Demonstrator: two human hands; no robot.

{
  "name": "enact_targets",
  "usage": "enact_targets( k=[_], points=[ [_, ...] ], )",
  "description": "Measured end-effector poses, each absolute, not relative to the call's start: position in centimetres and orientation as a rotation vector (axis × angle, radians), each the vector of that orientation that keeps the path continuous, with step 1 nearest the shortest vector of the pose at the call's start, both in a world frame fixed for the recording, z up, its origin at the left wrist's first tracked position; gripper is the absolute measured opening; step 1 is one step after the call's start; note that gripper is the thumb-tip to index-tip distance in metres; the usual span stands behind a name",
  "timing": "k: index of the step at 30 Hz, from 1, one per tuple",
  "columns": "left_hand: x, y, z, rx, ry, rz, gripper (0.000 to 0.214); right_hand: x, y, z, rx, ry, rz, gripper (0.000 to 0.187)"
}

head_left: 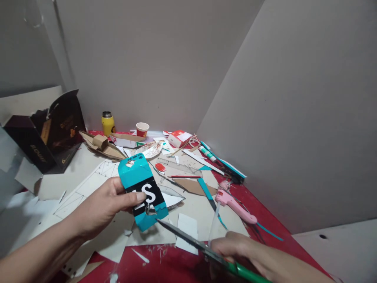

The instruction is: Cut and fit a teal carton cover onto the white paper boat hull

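My left hand [106, 200] pinches a teal and black piece of card [138, 175] with white lettering, the thumb lying across its front. Ragged holes show near the card's top and lower edges. In my right hand [238, 247] is a pair of scissors [188, 237] with a green handle. Their tip points left and appears close to the card's lower right corner; I cannot tell whether it touches. Below the card lies a white paper piece [187, 232] on the table. To the right of the card rests a pink glue gun [235, 206] with a clear glue stick.
A cardboard boat shape [101, 145], a yellow bottle [108, 124] and a paper cup [142, 129] stand toward the back. At left is a dark box [55, 137]. A pencil [184, 177], teal strips [207, 192] and drawn paper sheets [85, 192] cover the red table [165, 267].
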State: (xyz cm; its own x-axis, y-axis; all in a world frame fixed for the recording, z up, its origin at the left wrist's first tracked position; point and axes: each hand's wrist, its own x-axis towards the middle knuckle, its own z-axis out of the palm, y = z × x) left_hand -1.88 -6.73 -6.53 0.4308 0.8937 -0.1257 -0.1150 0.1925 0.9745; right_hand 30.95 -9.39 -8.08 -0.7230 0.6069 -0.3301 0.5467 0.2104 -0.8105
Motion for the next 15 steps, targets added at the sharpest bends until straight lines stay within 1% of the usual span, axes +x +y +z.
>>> enact_targets(
  k=[2,4,10,15],
  points=[
    [-1.9,-6.7,-6.2,1.187,0.862,0.816,0.020,30.7,-10.1,-7.3,-1.201,-2.303,1.492,0.082],
    [-2.0,-6.8,-5.8,1.216,0.887,0.792,0.017,30.4,-10.4,-6.4,-1.242,-2.291,1.450,0.082],
    [-2.4,-6.9,-5.3,1.269,0.851,0.736,0.013,29.8,-9.1,-5.1,-1.128,-2.411,1.716,0.070],
    [-2.5,-7.0,-5.6,1.302,0.792,0.724,0.010,29.8,-8.8,-5.8,-1.200,-2.323,1.770,0.061]
  ],
)
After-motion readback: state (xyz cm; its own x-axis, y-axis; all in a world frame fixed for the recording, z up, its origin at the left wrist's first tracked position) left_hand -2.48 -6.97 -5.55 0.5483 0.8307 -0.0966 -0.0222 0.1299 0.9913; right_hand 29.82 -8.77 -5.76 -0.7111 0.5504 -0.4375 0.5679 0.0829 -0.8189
